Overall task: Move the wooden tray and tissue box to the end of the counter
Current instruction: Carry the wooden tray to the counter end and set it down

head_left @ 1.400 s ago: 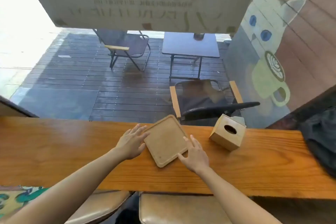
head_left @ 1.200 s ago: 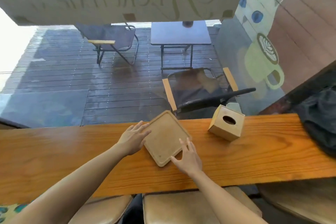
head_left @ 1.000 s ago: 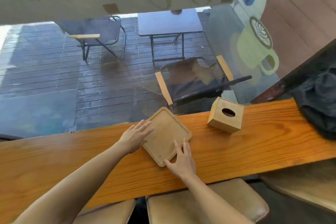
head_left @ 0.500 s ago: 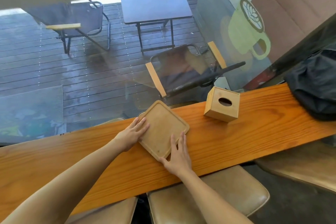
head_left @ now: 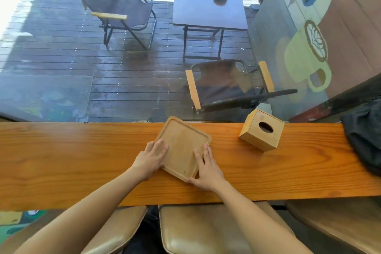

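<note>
The square wooden tray [head_left: 182,144] lies flat and turned at an angle on the long wooden counter [head_left: 61,161], near its far edge. My left hand [head_left: 151,159] presses on the tray's left rim with its fingers over the edge. My right hand [head_left: 206,169] holds the near right corner, thumb under the near edge and fingers along the right rim. The cube-shaped wooden tissue box [head_left: 260,132], with an oval slot on top, stands to the right of the tray, apart from it and from both hands.
A black bag [head_left: 365,136] sits on the right end of the counter. Glass runs along the counter's far edge, with a deck, chairs and a small table [head_left: 208,9] outside. Padded stools [head_left: 198,229] stand below the near edge.
Both hands have closed in from beside the tray onto its left rim and near right corner. The tray and tissue box have kept their places; my head has tilted.
</note>
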